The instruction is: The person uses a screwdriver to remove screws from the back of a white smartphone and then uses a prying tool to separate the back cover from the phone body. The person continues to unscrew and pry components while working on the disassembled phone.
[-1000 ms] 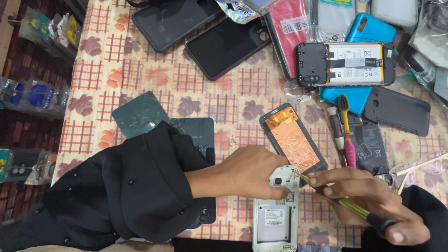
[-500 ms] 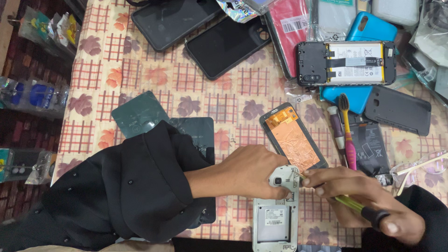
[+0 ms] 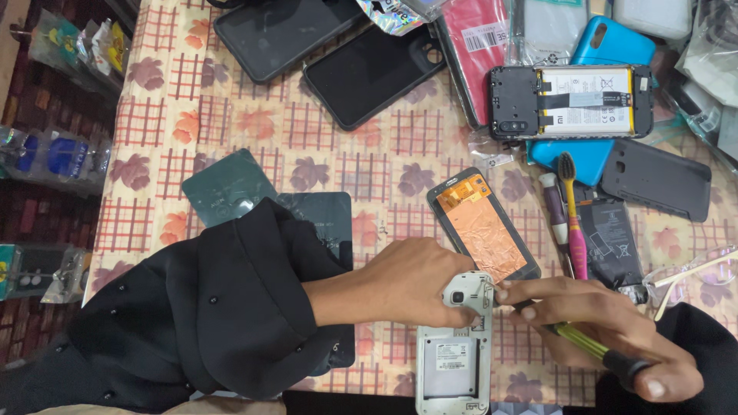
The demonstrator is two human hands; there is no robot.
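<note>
A white phone (image 3: 455,361) with its back cover off lies at the near edge of the table. My left hand (image 3: 403,280) presses down on its top end beside the camera. My right hand (image 3: 607,327) grips a yellow-green screwdriver (image 3: 584,343) with a black end, its tip at the phone's upper right corner. Both sleeves are black.
A screen panel with copper foil (image 3: 484,228) lies just above the phone. Right of it are a pink brush (image 3: 573,223), a small screwdriver (image 3: 555,211), a loose battery (image 3: 609,242) and glasses (image 3: 692,273). An opened black phone (image 3: 569,100), cases and back covers fill the far side.
My right hand and the screwdriver have shifted slightly left toward the phone's top corner. My left hand stays on the phone.
</note>
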